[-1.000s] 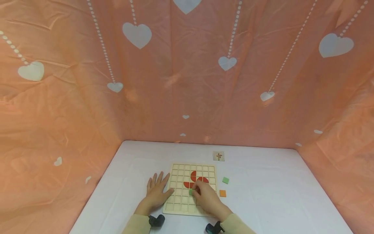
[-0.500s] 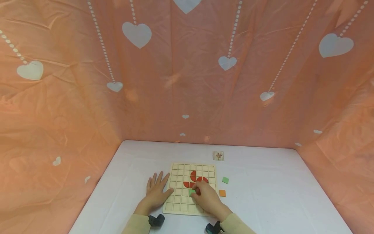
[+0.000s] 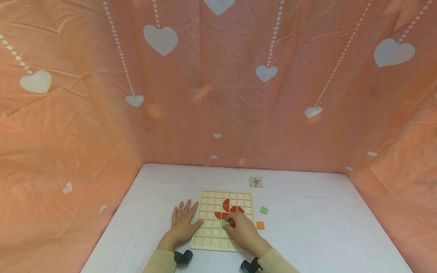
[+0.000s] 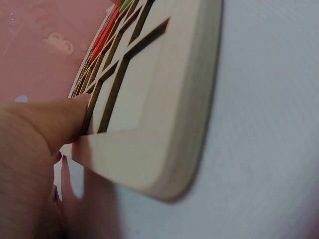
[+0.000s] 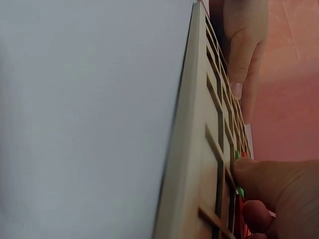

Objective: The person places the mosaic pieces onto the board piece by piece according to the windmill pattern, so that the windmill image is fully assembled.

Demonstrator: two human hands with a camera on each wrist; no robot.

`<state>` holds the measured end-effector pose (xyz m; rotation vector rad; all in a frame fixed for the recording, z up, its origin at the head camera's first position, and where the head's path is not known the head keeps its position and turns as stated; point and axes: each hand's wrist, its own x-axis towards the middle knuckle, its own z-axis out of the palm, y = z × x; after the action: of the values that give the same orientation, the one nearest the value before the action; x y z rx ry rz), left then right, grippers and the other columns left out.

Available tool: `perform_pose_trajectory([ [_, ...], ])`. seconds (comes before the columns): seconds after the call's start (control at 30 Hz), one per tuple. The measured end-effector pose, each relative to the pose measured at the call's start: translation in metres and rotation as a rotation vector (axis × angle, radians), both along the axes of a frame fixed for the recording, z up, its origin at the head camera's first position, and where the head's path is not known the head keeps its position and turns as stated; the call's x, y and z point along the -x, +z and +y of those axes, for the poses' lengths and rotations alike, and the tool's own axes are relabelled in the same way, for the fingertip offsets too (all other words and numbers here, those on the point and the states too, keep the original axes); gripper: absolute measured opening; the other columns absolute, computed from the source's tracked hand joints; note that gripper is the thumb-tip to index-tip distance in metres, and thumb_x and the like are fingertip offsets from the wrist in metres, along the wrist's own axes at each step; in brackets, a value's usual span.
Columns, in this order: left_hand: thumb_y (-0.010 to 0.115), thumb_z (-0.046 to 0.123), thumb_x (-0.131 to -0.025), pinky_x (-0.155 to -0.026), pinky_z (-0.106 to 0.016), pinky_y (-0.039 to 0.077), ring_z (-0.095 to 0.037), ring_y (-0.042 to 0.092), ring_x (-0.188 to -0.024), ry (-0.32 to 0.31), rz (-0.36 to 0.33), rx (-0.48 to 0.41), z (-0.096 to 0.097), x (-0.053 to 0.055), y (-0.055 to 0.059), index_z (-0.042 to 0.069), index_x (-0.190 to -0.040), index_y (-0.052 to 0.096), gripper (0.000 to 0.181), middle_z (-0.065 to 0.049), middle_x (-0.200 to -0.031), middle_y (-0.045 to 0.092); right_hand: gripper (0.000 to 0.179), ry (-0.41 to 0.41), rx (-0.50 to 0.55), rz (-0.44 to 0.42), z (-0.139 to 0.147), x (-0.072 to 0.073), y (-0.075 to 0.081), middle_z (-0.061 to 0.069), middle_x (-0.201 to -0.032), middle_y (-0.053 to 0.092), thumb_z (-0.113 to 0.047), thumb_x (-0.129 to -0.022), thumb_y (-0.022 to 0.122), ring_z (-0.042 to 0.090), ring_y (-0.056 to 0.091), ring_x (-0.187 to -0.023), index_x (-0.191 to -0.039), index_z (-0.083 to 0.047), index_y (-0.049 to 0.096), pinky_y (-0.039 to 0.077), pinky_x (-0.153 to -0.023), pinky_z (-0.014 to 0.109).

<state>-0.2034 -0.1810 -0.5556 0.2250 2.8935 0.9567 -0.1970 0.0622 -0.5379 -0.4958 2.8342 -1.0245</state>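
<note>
A pale wooden grid board (image 3: 209, 239) lies on the white table. Spread flat, my left hand (image 3: 182, 226) rests at the board's left edge, its thumb over the rim; the left wrist view shows this thumb on the grid. My right hand (image 3: 242, 230) is over the board's right half, thumb and forefinger curled together at a green tile (image 3: 224, 223) in a middle cell. In the right wrist view the thumb partly covers that green tile (image 5: 241, 191). Red rounded pieces (image 3: 226, 205) sit in cells just beyond; more red (image 5: 239, 214) shows under the right fingers.
To the board's right lie a loose green tile (image 3: 264, 210) and an orange square tile (image 3: 260, 225). A small pattern card (image 3: 255, 182) with a flower-like figure lies farther back. Orange cloth with white hearts (image 3: 211, 94) walls the table's back and sides.
My right fingers have shifted slightly at the green tile, and a little more of it shows. The left hand has stayed in place.
</note>
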Motion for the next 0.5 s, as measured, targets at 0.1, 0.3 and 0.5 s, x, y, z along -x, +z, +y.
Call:
perform_pose_trajectory([
  [0.1,0.060,0.038,-0.094,-0.112,-0.058,-0.009,-0.044,-0.002,-0.144,0.001,0.003,0.006,0.001,0.000,0.001,0.009,-0.150,0.034,0.069,-0.024,-0.157,0.015,0.021,0.010,0.031,0.015,0.005,0.001,0.001,-0.012,-0.082,0.053,-0.026,-0.089,0.071,0.007,0.049,-0.073,-0.105,-0.015,0.067,0.044,-0.063,0.025],
  [0.3,0.059,0.039,-0.094,-0.112,-0.057,-0.010,-0.043,-0.003,-0.144,0.008,-0.011,0.008,0.002,0.001,0.002,0.009,-0.151,0.034,0.069,-0.023,-0.158,0.014,0.026,-0.006,0.123,0.032,0.032,0.002,0.005,-0.008,-0.090,0.055,-0.026,-0.091,0.069,0.008,0.053,-0.080,-0.112,-0.011,0.066,0.049,-0.068,0.027],
  [0.5,0.059,0.038,-0.094,-0.112,-0.057,-0.010,-0.043,-0.003,-0.144,0.011,-0.017,0.008,0.002,-0.001,0.001,0.009,-0.151,0.034,0.068,-0.023,-0.158,0.015,0.030,-0.129,0.117,0.009,0.064,0.003,0.010,-0.005,-0.089,0.055,-0.028,-0.090,0.070,0.010,0.051,-0.077,-0.114,-0.011,0.065,0.047,-0.064,0.025],
])
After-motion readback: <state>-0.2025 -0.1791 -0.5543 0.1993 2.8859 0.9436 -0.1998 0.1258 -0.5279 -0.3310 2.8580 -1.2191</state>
